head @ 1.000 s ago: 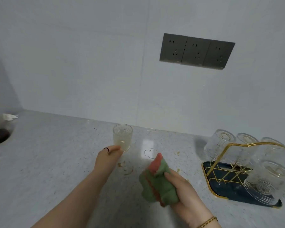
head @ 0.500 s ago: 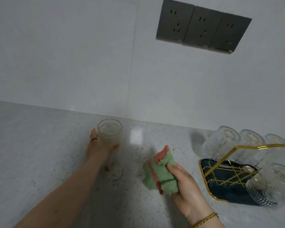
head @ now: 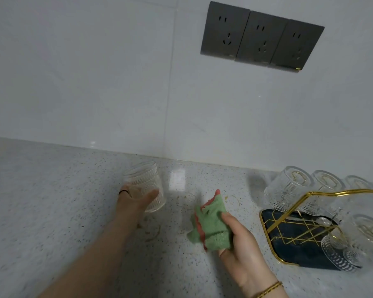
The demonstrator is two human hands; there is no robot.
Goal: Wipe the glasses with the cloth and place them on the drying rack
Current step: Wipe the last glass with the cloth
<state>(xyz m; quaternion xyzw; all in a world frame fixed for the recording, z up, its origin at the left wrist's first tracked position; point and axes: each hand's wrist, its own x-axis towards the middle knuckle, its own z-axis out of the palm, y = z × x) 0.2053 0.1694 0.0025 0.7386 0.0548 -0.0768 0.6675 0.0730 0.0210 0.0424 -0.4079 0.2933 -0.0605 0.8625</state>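
The ribbed clear glass point(head: 143, 187) is tilted, rim leaning up and to the left, base low and to the right, just over the speckled counter point(head: 52, 201); whether the base touches the surface, I can't tell. The left hand point(head: 135, 201) has it: thumb laid across the front, fingers wrapped round behind, a closed grip on the glass, with a thin dark band point(head: 123, 192) on one finger. Just to the right, apart from the glass, the right hand point(head: 239, 244) has a closed grip on a bunched green cloth point(head: 212, 224) with a coral edge, thumb pressed on top of the folds. A gold bracelet point(head: 269, 288) sits on that wrist. Brownish ring stains point(head: 153, 233) mark the counter between and below the two hands. Out to the right stands the drying rack point(head: 271, 216), a dark tray with a gold rim and gold wire frame, already carrying several upturned glasses point(head: 287, 190). Up on the pale wall point(head: 95, 82), three dark sockets point(head: 260, 37) sit side by side.
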